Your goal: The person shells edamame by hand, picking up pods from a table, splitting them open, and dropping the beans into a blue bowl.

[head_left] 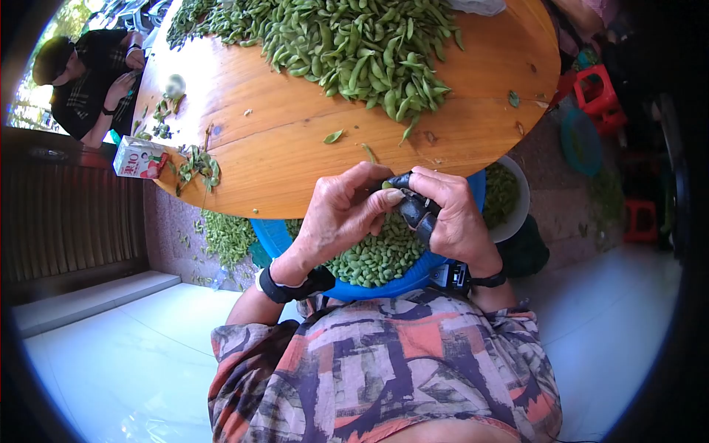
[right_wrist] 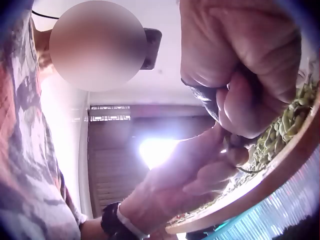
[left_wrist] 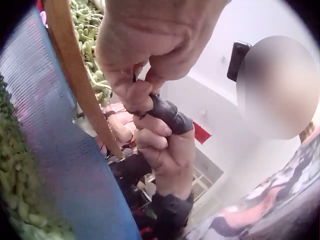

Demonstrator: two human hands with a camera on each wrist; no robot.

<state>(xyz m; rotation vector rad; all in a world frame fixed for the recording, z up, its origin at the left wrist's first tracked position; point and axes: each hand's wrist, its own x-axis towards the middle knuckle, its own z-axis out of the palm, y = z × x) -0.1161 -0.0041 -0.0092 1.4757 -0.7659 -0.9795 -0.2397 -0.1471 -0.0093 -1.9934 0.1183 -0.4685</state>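
Observation:
In the head view my left hand (head_left: pixel 336 214) and right hand (head_left: pixel 456 215) meet at the fingertips over a blue basin (head_left: pixel 347 292). Between them they pinch a green soybean pod (head_left: pixel 387 184), mostly hidden by the fingers. Black coverings (head_left: pixel 415 212) wrap my right thumb and a finger. Shelled green beans (head_left: pixel 377 262) fill the basin below. On the wooden table (head_left: pixel 295 151) lies a large heap of whole pods (head_left: pixel 354 52). The left wrist view shows the left fingers (left_wrist: pixel 137 95) against the black-wrapped right thumb.
A juice carton (head_left: pixel 136 159) and plant scraps (head_left: pixel 198 168) lie at the table's left edge. Another person (head_left: pixel 88 81) sits beyond it. A pale bowl of green pieces (head_left: pixel 517 214) stands right of the basin. Red stools (head_left: pixel 600 96) stand farther right. Pods (head_left: pixel 225 236) lie on the floor.

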